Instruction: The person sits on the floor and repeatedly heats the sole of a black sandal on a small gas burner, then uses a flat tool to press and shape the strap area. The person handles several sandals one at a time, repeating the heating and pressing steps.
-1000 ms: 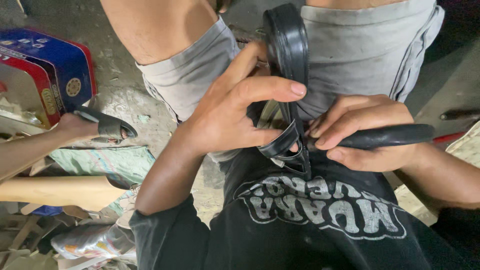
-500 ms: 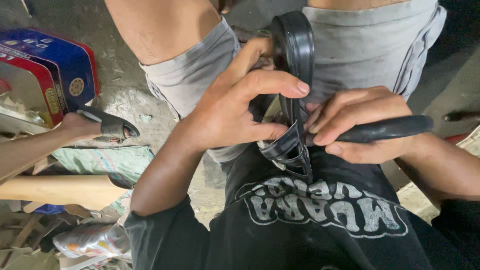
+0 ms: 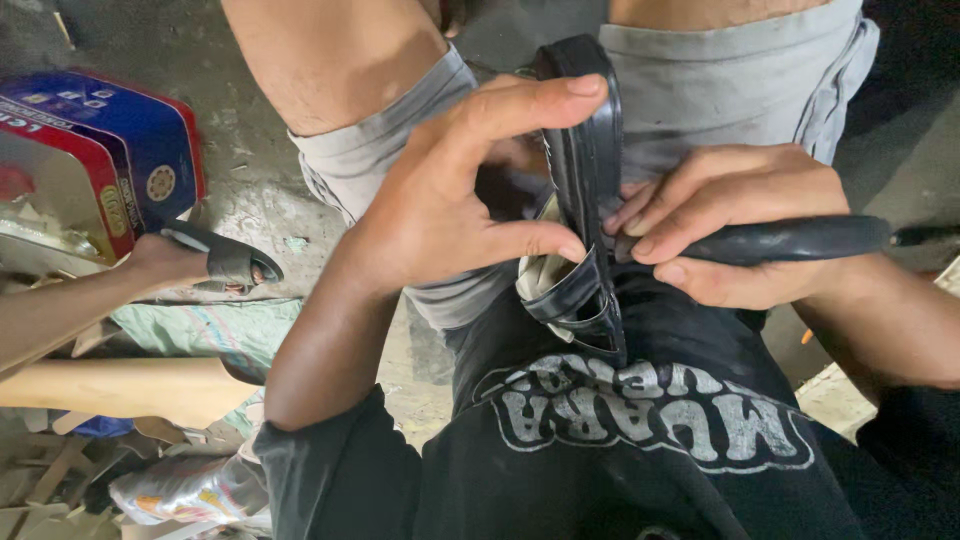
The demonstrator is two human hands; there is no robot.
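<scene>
A black sandal [image 3: 585,130] stands on edge in my lap, sole toward the right, its strap [image 3: 572,290] at the near end. My left hand [image 3: 450,200] grips it, thumb over the top of the sole and index finger pressing the side by the strap. My right hand [image 3: 730,220] is closed around a black-handled tool [image 3: 800,238] whose tip meets the sandal's edge near the strap. I wear grey shorts [image 3: 740,80] and a black printed shirt [image 3: 640,420].
At the left another person's hand [image 3: 165,262] holds a small dark sandal part [image 3: 235,262]. A blue and red tin box [image 3: 95,160] stands on the concrete floor behind it. A wooden piece [image 3: 120,385], cloth and scraps lie at the lower left.
My left index finger has curled down onto the sandal's side near the strap. The view has closed in slightly; the right hand and tool stay at the sandal's edge.
</scene>
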